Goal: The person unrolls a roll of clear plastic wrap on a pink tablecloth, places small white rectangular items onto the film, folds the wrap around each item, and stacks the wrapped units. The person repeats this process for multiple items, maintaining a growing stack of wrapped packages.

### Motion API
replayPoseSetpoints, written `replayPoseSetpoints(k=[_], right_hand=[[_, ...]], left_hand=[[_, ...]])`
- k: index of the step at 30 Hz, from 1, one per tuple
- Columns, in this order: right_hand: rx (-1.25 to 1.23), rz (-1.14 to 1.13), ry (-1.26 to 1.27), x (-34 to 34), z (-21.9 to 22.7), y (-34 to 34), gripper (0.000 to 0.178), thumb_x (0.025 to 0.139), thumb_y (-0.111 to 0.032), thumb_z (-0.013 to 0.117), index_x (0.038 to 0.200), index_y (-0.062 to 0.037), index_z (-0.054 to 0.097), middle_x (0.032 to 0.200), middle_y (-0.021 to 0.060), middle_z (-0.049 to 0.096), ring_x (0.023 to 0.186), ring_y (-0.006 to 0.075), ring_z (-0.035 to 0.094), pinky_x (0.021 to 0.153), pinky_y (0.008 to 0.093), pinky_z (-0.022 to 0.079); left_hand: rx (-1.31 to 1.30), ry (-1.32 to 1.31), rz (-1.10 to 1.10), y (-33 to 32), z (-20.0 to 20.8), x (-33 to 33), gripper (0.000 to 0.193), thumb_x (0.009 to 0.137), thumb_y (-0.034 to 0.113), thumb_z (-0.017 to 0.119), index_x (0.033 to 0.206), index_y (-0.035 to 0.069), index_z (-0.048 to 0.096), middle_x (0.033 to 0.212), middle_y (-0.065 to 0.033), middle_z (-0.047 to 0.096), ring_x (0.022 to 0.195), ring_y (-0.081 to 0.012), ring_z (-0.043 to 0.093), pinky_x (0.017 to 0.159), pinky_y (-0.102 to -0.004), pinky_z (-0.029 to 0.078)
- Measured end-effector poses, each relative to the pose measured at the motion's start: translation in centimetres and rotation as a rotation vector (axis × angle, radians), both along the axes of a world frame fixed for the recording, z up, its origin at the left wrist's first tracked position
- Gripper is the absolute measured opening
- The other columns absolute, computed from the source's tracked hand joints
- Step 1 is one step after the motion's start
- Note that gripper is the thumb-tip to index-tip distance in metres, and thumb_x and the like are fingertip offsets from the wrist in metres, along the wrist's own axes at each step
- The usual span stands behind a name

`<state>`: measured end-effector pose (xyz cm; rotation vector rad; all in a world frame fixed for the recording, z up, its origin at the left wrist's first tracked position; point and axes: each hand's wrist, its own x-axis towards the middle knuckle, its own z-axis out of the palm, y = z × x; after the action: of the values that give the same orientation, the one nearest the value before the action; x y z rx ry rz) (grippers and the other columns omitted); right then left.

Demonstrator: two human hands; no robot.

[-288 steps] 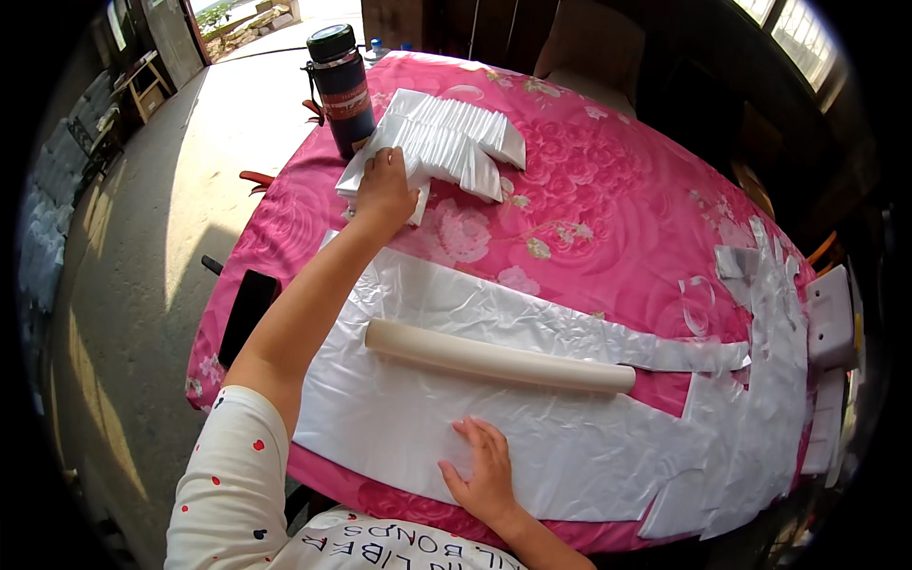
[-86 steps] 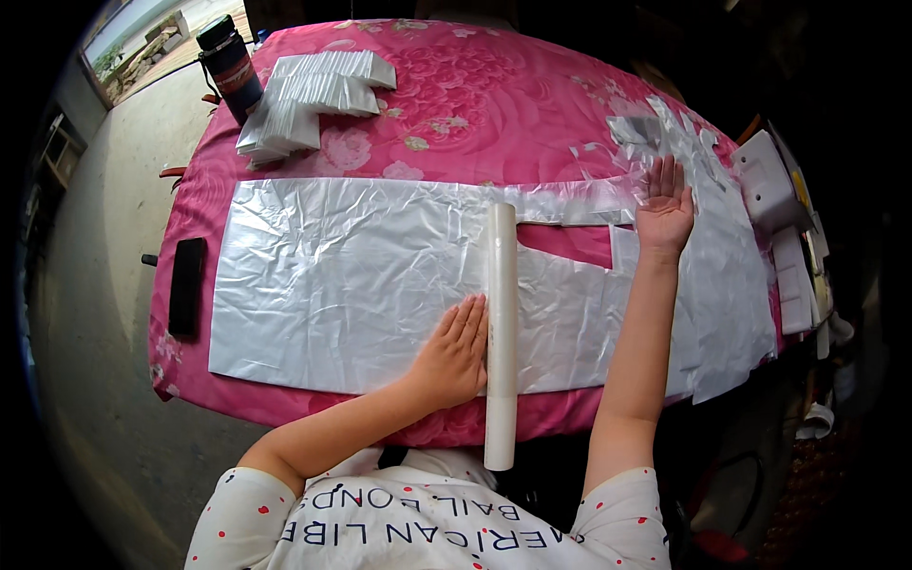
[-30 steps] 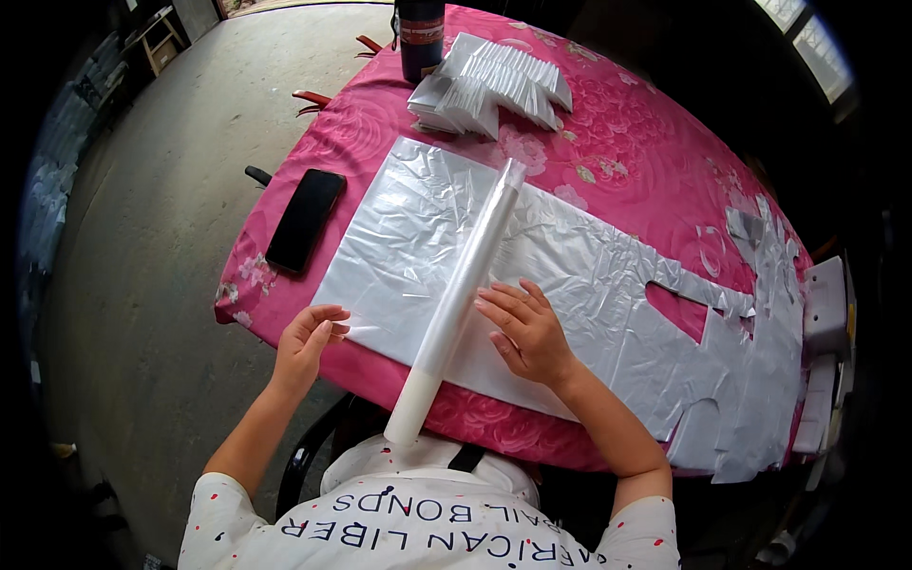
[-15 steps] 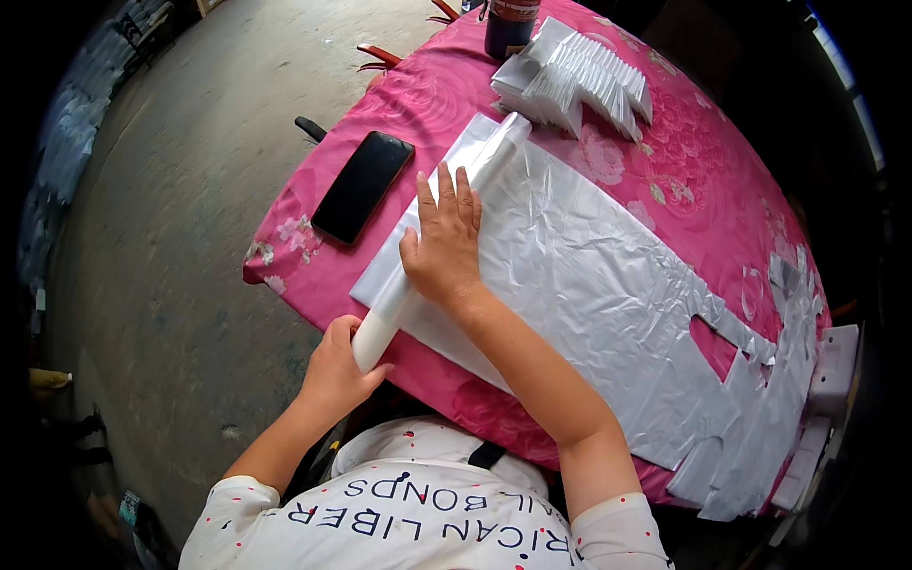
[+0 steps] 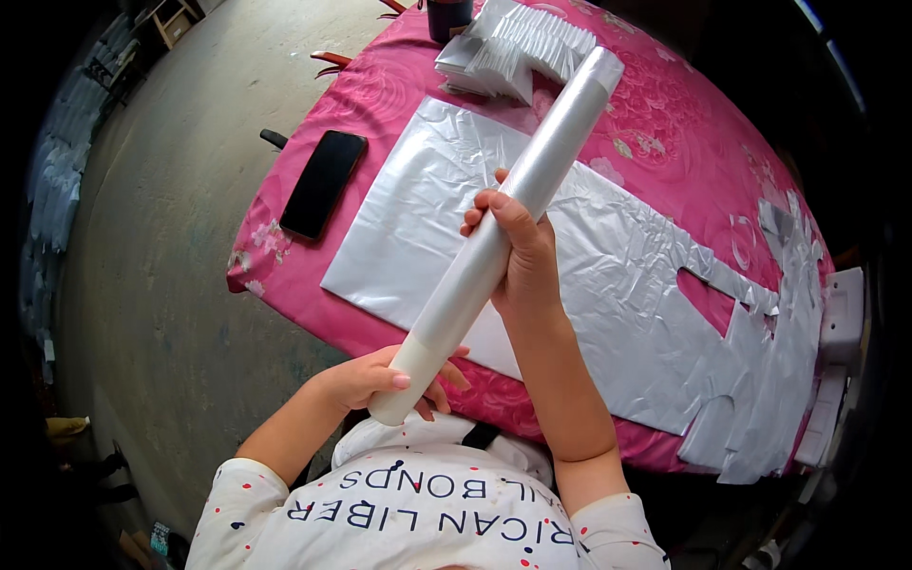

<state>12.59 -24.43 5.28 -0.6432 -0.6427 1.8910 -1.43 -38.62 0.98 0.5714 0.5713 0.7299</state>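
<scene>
A long white tube wrapped in clear plastic film, a film roll (image 5: 465, 275), is held tilted above the table, its upper end to the far right. My right hand (image 5: 522, 247) is wrapped round its middle. At the bare lower end, my left hand (image 5: 389, 380) has its thumb over the tube and its fingers loosely extended behind it. Beneath the roll lie flat, silvery-white plastic bags (image 5: 627, 256), with cut-out handles toward the right. The roll hides part of them.
A pink floral cloth (image 5: 665, 114) covers the table. A black phone (image 5: 323, 185) lies left of the bags. Folded white bags (image 5: 513, 47) stand fanned at the back, beside a dark container (image 5: 446, 17). White plastic boxes (image 5: 841, 313) sit at the right edge.
The roll has been lifted off the bags and swung up toward me. My right hand has gone from lying flat on it to gripping it; my left hand's fingers have loosened.
</scene>
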Motion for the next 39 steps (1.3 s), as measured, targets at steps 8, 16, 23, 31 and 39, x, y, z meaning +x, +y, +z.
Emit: replayPoseSetpoints(k=[8,16,23,31,39], right_hand=[[-0.009,-0.166,-0.289,2.4,-5.0,-3.8,0.057,0.074,-0.015,0.072,0.117,0.0029,0.039,0.089,0.0081,0.053,0.08,0.0158,0.058,0.073,0.0298,0.049],[-0.064,-0.307,-0.393,12.3,-7.5,2.4,0.051,0.079,-0.012,0.066,0.119,0.0026,0.039,0.097,0.0124,0.058,0.09,0.0185,0.058,0.083,0.0295,0.047],[0.084,-0.218,-0.719,17.4,-6.7,4.2,0.02,0.084,-0.018,0.059,0.1,-0.005,0.059,0.088,0.0022,0.063,0.068,0.0046,0.052,0.059,0.0174,0.039],[0.166,0.265,-0.908,16.8,-5.0,4.6,0.021,0.084,-0.025,0.061,0.093,-0.0051,0.063,0.08,-0.0028,0.06,0.063,0.0036,0.05,0.055,0.0175,0.037],[0.212,0.41,-0.851,16.9,-5.1,5.1,0.015,0.081,-0.018,0.067,0.08,-0.0042,0.062,0.067,-0.002,0.057,0.056,0.0032,0.048,0.05,0.0174,0.036]], left_hand=[[0.116,0.644,0.25,0.2,-1.4,4.4,0.046,0.093,0.037,0.046,0.122,0.002,0.042,0.093,-0.0088,0.054,0.08,-0.0153,0.055,0.072,-0.0313,0.047],[-0.256,0.483,-0.191,-2.3,-0.9,1.2,0.059,0.081,0.053,0.052,0.105,0.0,0.054,0.071,-0.0071,0.054,0.059,-0.0144,0.052,0.055,-0.0266,0.042],[-0.398,0.282,-0.198,-4.7,-2.4,0.0,0.071,0.075,0.057,0.057,0.109,-0.005,0.053,0.068,-0.0066,0.051,0.055,-0.0144,0.05,0.054,-0.0268,0.041],[-0.462,0.103,-0.203,-4.9,-3.3,-0.2,0.076,0.076,0.061,0.055,0.111,-0.006,0.051,0.068,-0.0065,0.048,0.056,-0.0155,0.048,0.051,-0.0271,0.04],[-0.466,0.099,-0.223,-4.9,-3.7,-0.5,0.08,0.074,0.062,0.057,0.111,-0.008,0.05,0.068,-0.0077,0.051,0.056,-0.0148,0.049,0.051,-0.0257,0.041]])
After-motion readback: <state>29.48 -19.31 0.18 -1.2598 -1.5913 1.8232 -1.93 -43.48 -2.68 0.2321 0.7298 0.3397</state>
